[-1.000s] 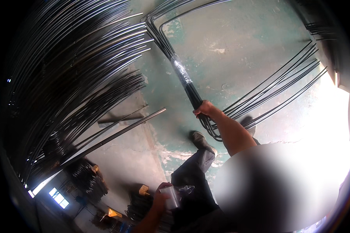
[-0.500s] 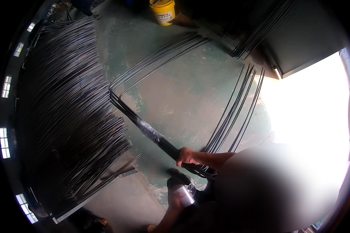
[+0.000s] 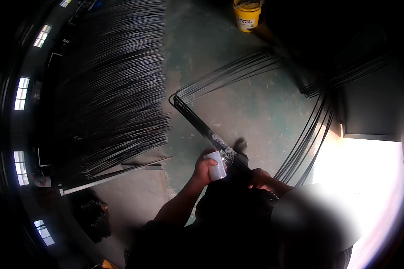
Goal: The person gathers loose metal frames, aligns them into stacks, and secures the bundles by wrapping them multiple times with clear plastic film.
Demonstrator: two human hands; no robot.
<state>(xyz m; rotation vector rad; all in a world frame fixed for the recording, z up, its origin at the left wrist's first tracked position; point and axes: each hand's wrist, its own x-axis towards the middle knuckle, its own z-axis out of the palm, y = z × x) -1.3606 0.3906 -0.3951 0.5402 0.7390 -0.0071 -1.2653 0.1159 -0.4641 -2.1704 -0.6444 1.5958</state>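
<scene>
In my left hand (image 3: 203,167) is a roll of clear plastic film (image 3: 218,167), its fingers closed round it. From the roll, crumpled film reaches a bundle of dark bent metal rods (image 3: 191,115). A band of wrapped film (image 3: 217,140) sits round the rods just beyond the roll. Nearer to me, my right hand (image 3: 260,178) is closed on the same bundle. The rods slant away to the upper left, then bend toward the upper right; other ends fan out at the right. A dark shoe (image 3: 241,144) shows beside the bundle. My dark clothing hides the near part.
A large stack of dark rods (image 3: 121,89) fills the left, with a pale metal bar (image 3: 94,181) along its near edge. A yellow bucket (image 3: 247,15) stands at the far side. More rods (image 3: 345,80) lie by a dark panel (image 3: 372,110) at the right, beside bright light.
The view has shifted, and the scene sits farther right. My left hand has brought the film roll up from below to beside the wrapped part of the rods. My right hand still grips the bundle.
</scene>
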